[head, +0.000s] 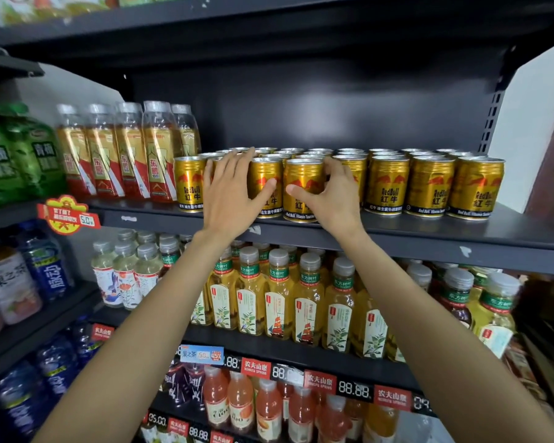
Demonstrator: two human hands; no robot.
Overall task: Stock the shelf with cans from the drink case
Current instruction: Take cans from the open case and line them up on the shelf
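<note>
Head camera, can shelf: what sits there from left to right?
Green pouches → gold-and-red bottles → left hand on gold Red Bull cans → right hand gripping a front can → more cans.

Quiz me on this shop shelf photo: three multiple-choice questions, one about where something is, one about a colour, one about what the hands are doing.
1. Left of the cans on their shelf stand:
A. gold-and-red bottles
B. boxes
C. jars

2. The cans are mostly:
A. blue
B. gold
C. white

3. The right hand:
A. hangs idle
B. grips a front-row can
C. holds a bottle

Answers:
1. A, the gold-and-red bottles stand beside the leftmost can.
2. B, gold bodies bear red markings.
3. B, fingers and thumb curl round a can; the left hand lies flat on neighbouring cans.
</note>
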